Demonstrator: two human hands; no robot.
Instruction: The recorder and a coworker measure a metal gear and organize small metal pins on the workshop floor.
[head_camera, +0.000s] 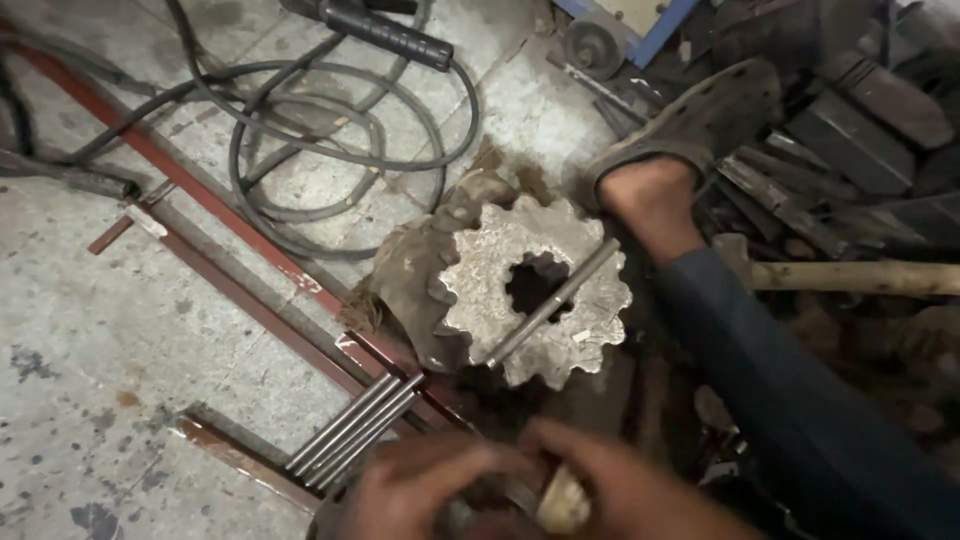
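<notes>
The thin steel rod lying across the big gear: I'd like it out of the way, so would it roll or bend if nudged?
The rod looks straight, round and bare metal, so it is probably stiff. It rests tilted across the gear and its centre hole, so a nudge would likely make it roll or slide off the toothed rim.

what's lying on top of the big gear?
One thin steel rod lies diagonally across the big gear, spanning its central bore. The bore is dark, so its contents can't be seen. Both hands, left hand and right hand, are below, off the gear.
</notes>
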